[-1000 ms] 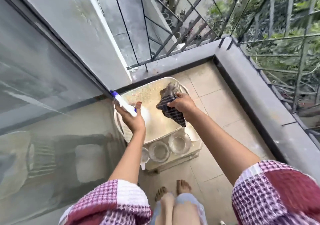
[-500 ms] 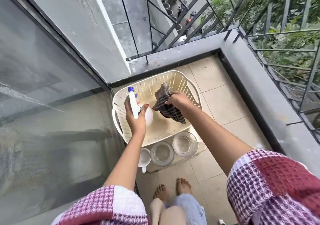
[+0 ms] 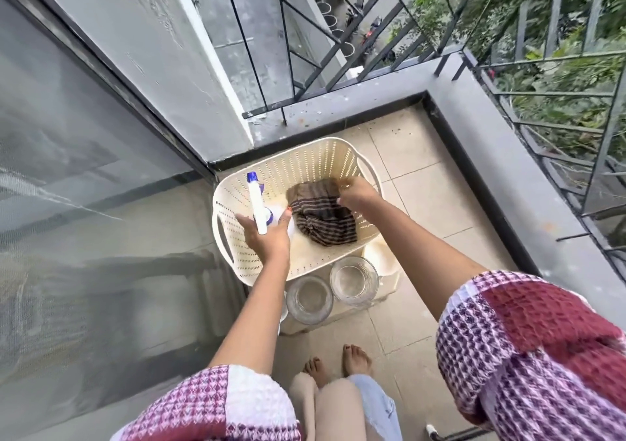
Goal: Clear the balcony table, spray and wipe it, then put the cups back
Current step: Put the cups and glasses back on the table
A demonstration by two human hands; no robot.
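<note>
A cream perforated basket point(image 3: 305, 150) stands on the small cream table point(image 3: 381, 254). My left hand point(image 3: 267, 242) is inside the basket, gripping a white spray bottle point(image 3: 256, 203) with a blue nozzle that points up. A dark striped cloth point(image 3: 321, 223) lies on the basket floor, and my right hand point(image 3: 359, 193) pinches its upper right corner. Two clear glass cups point(image 3: 308, 300) point(image 3: 354, 281) stand on the table's near edge, in front of the basket. A white cup point(image 3: 283, 317) is mostly hidden behind my left forearm.
A glass sliding door point(image 3: 84, 220) runs along the left. A dark concrete ledge point(image 3: 508, 176) with a black metal railing point(image 3: 338, 50) closes the far and right sides. My bare feet point(image 3: 335, 362) stand on the beige floor tiles just before the table.
The cloth has gone down from mid-air onto the basket floor, my right hand following it. The spray bottle has turned upright and sunk lower into the basket. The camera has moved closer.
</note>
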